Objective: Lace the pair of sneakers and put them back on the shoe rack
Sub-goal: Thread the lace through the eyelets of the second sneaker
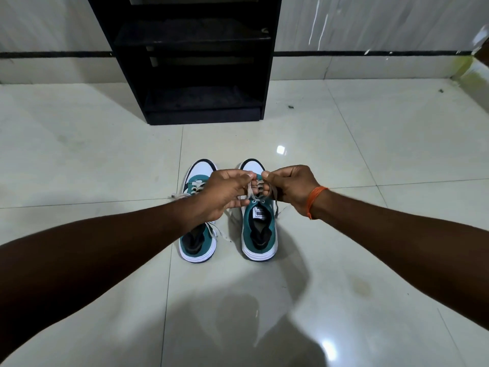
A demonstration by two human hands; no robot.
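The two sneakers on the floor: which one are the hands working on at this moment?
The right sneaker. The left hand and right hand pinch its lace above its tongue. The left sneaker lies untouched, its lace ends loose on the tile.

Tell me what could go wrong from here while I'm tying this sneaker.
1. The left sneaker has loose lace ends trailing on the floor; they could catch or get stepped on when it is lifted.
2. Both hands, left hand and right hand, pull the lace of the right sneaker; a slack pull may leave it loose.
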